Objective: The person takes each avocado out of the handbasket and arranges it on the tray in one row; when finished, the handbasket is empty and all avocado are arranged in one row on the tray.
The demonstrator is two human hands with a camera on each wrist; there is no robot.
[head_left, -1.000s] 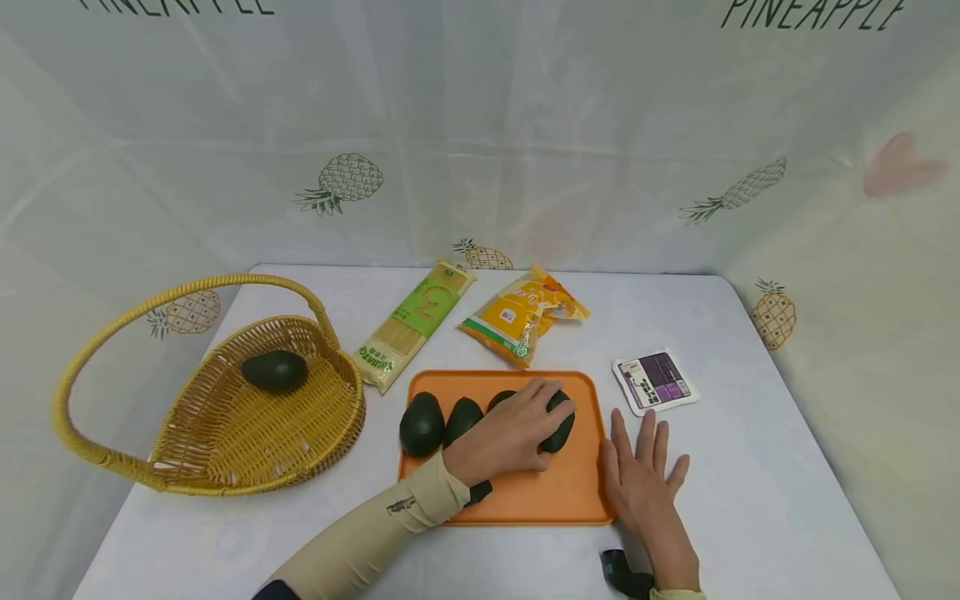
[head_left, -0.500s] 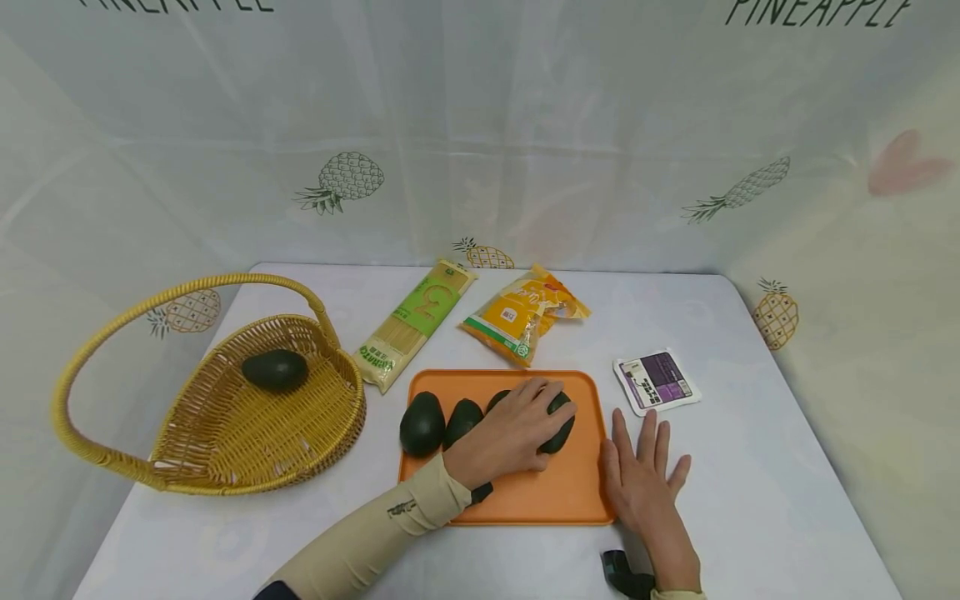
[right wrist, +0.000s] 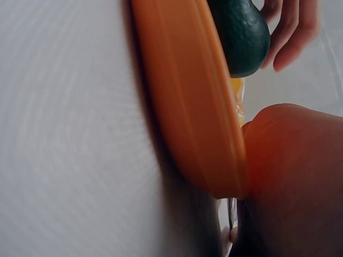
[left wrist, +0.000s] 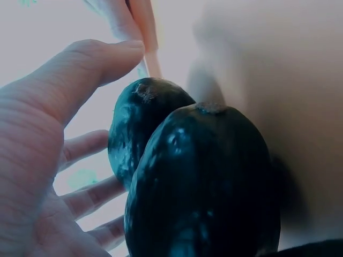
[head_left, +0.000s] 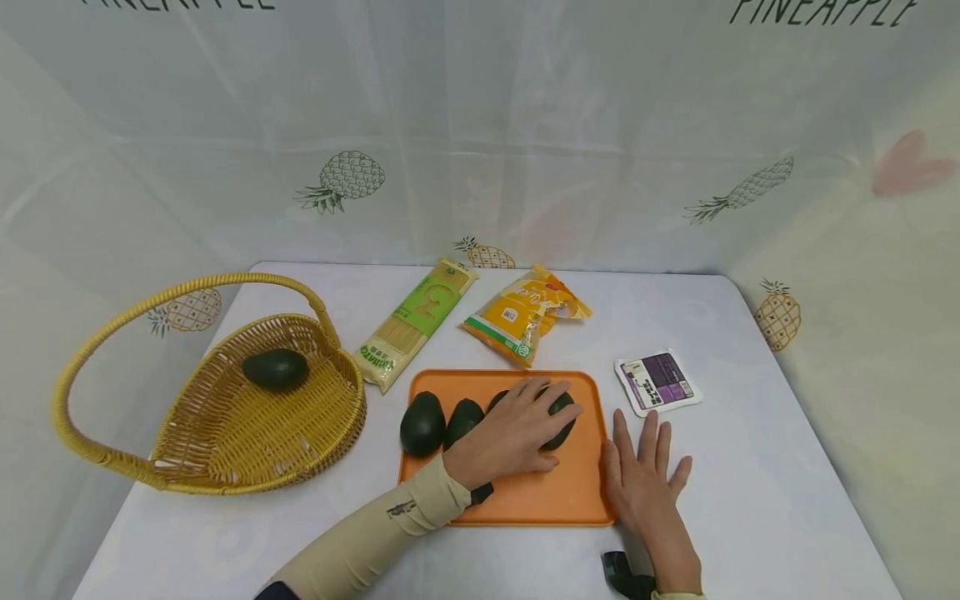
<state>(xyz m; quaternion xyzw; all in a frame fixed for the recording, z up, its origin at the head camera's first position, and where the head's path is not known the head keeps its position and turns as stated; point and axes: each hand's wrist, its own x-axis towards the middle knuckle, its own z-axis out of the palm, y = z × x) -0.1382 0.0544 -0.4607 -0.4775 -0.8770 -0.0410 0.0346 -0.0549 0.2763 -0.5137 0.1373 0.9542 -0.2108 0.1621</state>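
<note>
Several dark green avocados lie on the orange tray (head_left: 525, 500). My left hand (head_left: 501, 437) reaches over the tray, with its fingers loosely spread around the rightmost avocado (head_left: 560, 425). In the left wrist view a gap shows between the thumb (left wrist: 88, 67) and the farther avocado (left wrist: 139, 112), while a nearer avocado (left wrist: 203, 187) fills the middle. Two avocados, a left one (head_left: 422, 425) and its neighbor (head_left: 463, 419), sit left of the hand; another (head_left: 498, 400) is mostly hidden behind it. My right hand (head_left: 645, 487) rests with straight fingers against the tray's right edge, holding nothing.
A yellow wicker basket (head_left: 247, 454) with a tall handle stands at the left, one avocado (head_left: 275, 370) inside. Behind the tray lie a noodle packet (head_left: 420, 321) and an orange-yellow bag (head_left: 517, 317). A flat purple-and-white packet (head_left: 657, 382) lies beyond the right hand.
My left thumb and fingers have spread slightly, loosening around the rightmost avocado, which stays in place on the tray. The right hand has kept still.
</note>
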